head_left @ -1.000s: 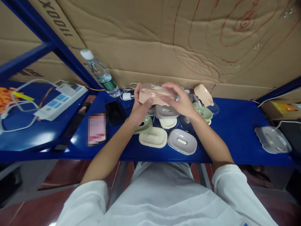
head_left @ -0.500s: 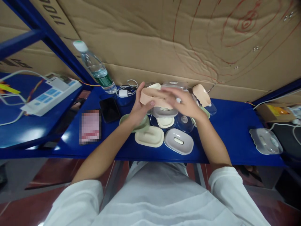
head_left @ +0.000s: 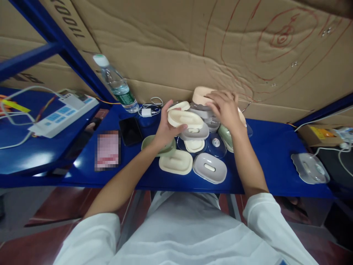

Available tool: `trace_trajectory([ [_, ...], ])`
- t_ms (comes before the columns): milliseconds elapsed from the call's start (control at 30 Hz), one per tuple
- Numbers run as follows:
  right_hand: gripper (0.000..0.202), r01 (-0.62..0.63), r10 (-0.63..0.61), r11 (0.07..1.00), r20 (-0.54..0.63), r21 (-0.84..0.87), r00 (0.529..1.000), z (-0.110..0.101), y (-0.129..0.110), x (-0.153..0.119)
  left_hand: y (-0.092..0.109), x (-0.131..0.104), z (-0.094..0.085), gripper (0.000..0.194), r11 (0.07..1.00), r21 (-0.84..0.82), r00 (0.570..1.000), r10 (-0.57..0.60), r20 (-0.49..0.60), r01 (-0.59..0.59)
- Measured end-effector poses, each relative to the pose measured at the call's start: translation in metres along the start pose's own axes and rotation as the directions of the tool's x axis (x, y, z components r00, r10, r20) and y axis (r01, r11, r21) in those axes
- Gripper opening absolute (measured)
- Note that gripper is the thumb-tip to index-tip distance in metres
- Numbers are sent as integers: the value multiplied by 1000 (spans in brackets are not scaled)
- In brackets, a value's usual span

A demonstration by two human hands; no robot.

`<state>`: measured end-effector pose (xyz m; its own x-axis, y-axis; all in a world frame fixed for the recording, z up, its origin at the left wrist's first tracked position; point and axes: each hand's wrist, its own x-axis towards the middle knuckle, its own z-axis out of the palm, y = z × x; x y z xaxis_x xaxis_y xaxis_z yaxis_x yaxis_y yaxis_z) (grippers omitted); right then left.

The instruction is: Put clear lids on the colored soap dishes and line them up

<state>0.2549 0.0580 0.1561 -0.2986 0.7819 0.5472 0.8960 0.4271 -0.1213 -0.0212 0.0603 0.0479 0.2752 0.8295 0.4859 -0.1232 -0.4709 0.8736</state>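
Note:
A cream oval tray (head_left: 185, 119) is gripped by my left hand (head_left: 166, 127), thumb on its near rim. Farther right, my right hand (head_left: 224, 106) has its fingers on a peach oval piece (head_left: 200, 95) above the pile at the back. Below the cream tray lies a grey dish (head_left: 199, 132). Nearer me are a cream lid (head_left: 175, 162) and a grey lid with a slot (head_left: 210, 168), side by side. A green dish (head_left: 159, 144) sits by my left wrist, and another green piece (head_left: 225, 136) is partly hidden by my right forearm.
On the blue table (head_left: 271, 158), a phone (head_left: 130, 131), white charger (head_left: 146, 112) and water bottle (head_left: 118, 86) stand or lie to the left. A clear piece (head_left: 310, 168) lies far right. Cardboard (head_left: 154, 51) rises behind.
The peach piece has left my left hand and moved back and right with my right hand. The cream tray now shows in my left hand. The view has shifted slightly.

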Motion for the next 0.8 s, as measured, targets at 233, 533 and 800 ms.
trace_trajectory([
  [233, 46, 116, -137, 972, 92, 205, 986, -6, -24, -4, 2, -3, 0, 104, 997, -62, 998, -46, 34, 48],
  [533, 35, 157, -196, 907, 61, 391, 979, -12, -34, -5, 15, -2, 5, 79, 958, -279, 998, -65, 19, 68],
  [800, 50, -23, 19, 999, 103, 38, 994, 7, 14, -1, 13, -3, 10, 67, 965, -242, 994, -105, -18, 98],
])
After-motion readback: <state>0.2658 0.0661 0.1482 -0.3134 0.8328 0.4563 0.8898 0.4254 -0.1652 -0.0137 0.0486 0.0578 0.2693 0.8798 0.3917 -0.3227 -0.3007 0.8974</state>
